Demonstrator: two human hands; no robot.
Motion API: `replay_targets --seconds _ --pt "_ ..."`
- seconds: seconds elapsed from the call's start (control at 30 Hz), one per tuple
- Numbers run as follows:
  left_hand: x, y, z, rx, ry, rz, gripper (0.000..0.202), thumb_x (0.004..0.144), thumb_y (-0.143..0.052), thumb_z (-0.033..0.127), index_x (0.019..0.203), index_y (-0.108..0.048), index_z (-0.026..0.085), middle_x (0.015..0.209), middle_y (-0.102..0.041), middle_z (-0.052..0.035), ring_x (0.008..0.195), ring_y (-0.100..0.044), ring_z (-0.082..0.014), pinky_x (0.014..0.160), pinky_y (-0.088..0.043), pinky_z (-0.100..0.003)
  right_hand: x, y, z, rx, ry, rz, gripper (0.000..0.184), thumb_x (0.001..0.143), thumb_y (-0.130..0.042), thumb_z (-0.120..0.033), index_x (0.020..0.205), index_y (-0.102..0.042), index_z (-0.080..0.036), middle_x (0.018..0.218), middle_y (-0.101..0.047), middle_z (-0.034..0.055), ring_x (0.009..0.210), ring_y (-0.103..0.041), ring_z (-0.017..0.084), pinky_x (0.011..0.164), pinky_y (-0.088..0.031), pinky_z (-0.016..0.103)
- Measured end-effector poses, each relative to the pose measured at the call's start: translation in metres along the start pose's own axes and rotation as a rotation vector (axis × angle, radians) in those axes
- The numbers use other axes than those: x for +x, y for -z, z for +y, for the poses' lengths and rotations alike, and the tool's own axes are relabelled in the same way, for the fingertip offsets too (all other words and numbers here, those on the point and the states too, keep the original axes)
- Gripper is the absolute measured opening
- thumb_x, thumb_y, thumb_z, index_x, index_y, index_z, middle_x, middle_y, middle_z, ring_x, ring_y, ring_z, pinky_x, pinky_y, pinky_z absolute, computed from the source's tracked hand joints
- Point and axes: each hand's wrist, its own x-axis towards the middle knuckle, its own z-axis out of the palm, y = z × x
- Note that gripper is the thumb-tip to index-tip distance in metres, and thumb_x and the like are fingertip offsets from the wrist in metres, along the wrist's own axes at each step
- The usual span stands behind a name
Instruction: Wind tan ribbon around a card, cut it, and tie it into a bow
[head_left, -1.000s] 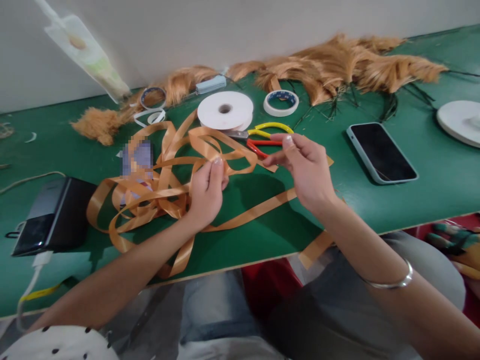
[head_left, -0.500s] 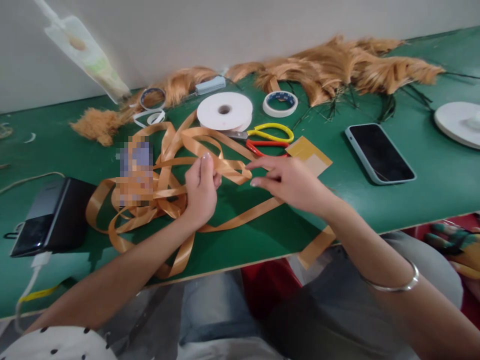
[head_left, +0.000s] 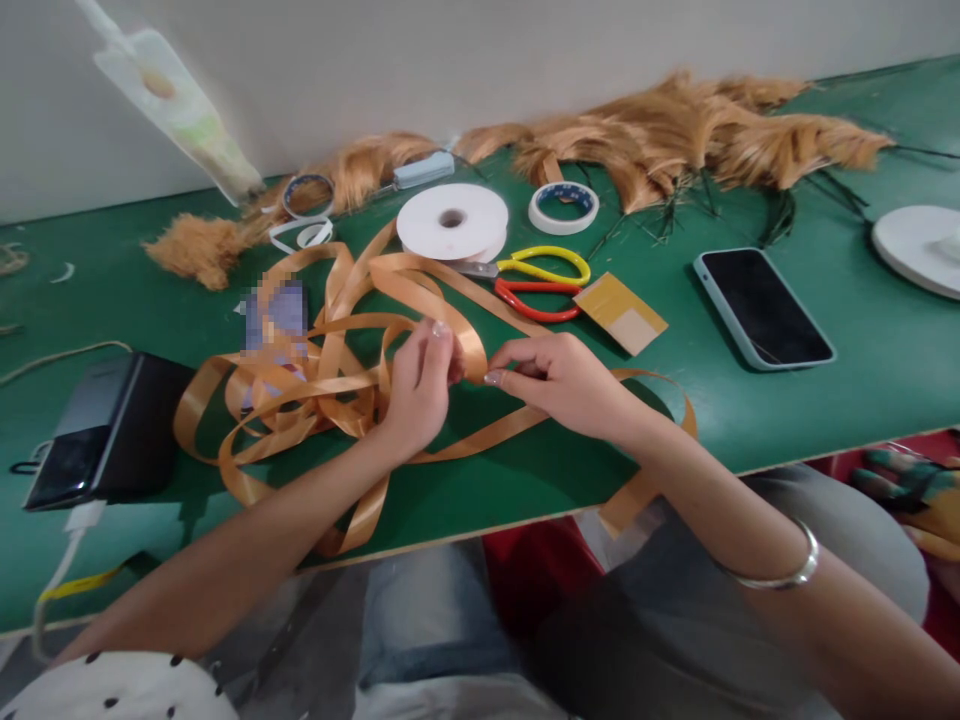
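A long orange satin ribbon lies in loose loops on the green table. My left hand pinches a loop of it above the table's middle. My right hand is closed on the same ribbon just to the right, fingertips nearly touching the left hand's. A tail of ribbon runs under my right wrist and hangs over the near edge. Yellow and red scissors and a small tan card lie just beyond my hands.
Behind are a white ribbon spool, a tape roll and a heap of orange fibre tufts. A phone lies right, a white disc far right. A black device with cable sits left.
My right hand came down from beside the scissors and moved left to grip the ribbon next to my left hand. The tan card it had covered now shows.
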Motion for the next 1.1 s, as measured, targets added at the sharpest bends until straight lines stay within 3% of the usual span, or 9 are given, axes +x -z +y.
replay_targets --seconds 0.17,0.33,0.4,0.57,0.67,0.8,0.93,1.03,1.1 --pt "-0.003 0.004 0.003 0.161 -0.063 -0.211 0.043 0.084 -0.041 0.057 0.062 -0.041 0.021 0.049 -0.041 0.0028 0.047 -0.042 -0.0109 0.046 -0.033 -0.025 -0.001 -0.001 0.0 0.182 -0.051 0.037 0.014 0.082 -0.054 -0.023 0.072 -0.06 -0.015 0.043 -0.033 -0.0086 0.039 -0.028 0.003 0.041 -0.019 0.02" --pt "0.0 0.001 0.007 0.347 -0.114 -0.231 0.034 0.09 -0.04 0.04 0.062 -0.034 0.02 0.05 -0.034 0.0052 0.045 -0.036 -0.0084 0.044 -0.027 -0.023 0.0 0.002 -0.001 0.28 -0.087 0.124 0.015 0.083 -0.052 -0.027 0.074 -0.057 -0.016 0.041 -0.032 -0.0092 0.036 -0.028 0.005 0.039 -0.021 0.02" --pt "0.001 0.001 0.009 0.398 -0.166 -0.22 0.036 0.091 -0.038 0.035 0.059 -0.03 0.02 0.048 -0.03 0.0055 0.044 -0.033 -0.008 0.044 -0.025 -0.023 0.001 0.004 0.0 0.161 -0.075 0.178 0.016 0.083 -0.051 -0.028 0.073 -0.058 -0.017 0.041 -0.03 -0.0085 0.038 -0.028 0.005 0.041 -0.021 0.022" --pt "0.0 0.002 0.011 0.362 -0.199 -0.159 0.037 0.092 -0.036 0.033 0.058 -0.031 0.019 0.048 -0.031 0.0052 0.043 -0.034 -0.0078 0.046 -0.027 -0.023 0.001 0.006 0.009 -0.511 -0.12 0.373 0.013 0.08 -0.051 -0.018 0.076 -0.064 -0.016 0.051 -0.046 -0.0012 0.048 -0.039 0.01 0.054 -0.028 0.027" --pt "-0.001 0.003 0.011 0.333 -0.193 -0.145 0.037 0.093 -0.035 0.034 0.059 -0.036 0.019 0.049 -0.036 0.0045 0.044 -0.036 -0.0075 0.046 -0.028 -0.022 0.002 0.009 0.015 -0.58 -0.195 0.486 0.016 0.081 -0.049 -0.019 0.082 -0.065 -0.016 0.054 -0.051 0.0014 0.053 -0.048 0.014 0.057 -0.033 0.029" --pt "-0.001 0.002 0.009 0.334 -0.196 -0.143 0.038 0.093 -0.035 0.034 0.058 -0.035 0.018 0.048 -0.036 0.0048 0.043 -0.035 -0.0067 0.044 -0.028 -0.021 0.005 0.014 0.015 -0.035 -0.127 0.566 0.021 0.088 -0.045 -0.029 0.086 -0.062 -0.016 0.054 -0.055 0.0 0.053 -0.055 0.013 0.061 -0.043 0.029" --pt "0.0 0.001 0.007 0.371 -0.17 -0.113 0.041 0.092 -0.036 0.038 0.056 -0.03 0.019 0.046 -0.029 0.0057 0.042 -0.031 -0.0067 0.043 -0.025 -0.022 0.006 0.017 0.009 0.623 -0.041 0.442 0.027 0.092 -0.04 -0.034 0.084 -0.059 -0.018 0.062 -0.06 -0.0009 0.063 -0.062 0.011 0.071 -0.05 0.029" --pt "0.0 0.002 0.007 0.393 -0.151 -0.099 0.043 0.091 -0.036 0.041 0.056 -0.028 0.019 0.046 -0.026 0.0058 0.042 -0.029 -0.0071 0.042 -0.023 -0.023 0.004 0.018 0.004 0.823 -0.07 0.314 0.026 0.092 -0.041 -0.034 0.079 -0.057 -0.019 0.045 -0.044 -0.007 0.047 -0.051 0.008 0.066 -0.051 0.026" --pt "0.0 0.002 0.007 0.398 -0.131 -0.082 0.043 0.092 -0.035 0.042 0.056 -0.028 0.019 0.046 -0.027 0.0056 0.041 -0.029 -0.0073 0.042 -0.023 -0.024 0.003 0.019 0.002 0.8 -0.058 0.284 0.024 0.091 -0.044 -0.035 0.076 -0.055 -0.019 0.038 -0.03 -0.0102 0.036 -0.037 0.006 0.054 -0.046 0.023"
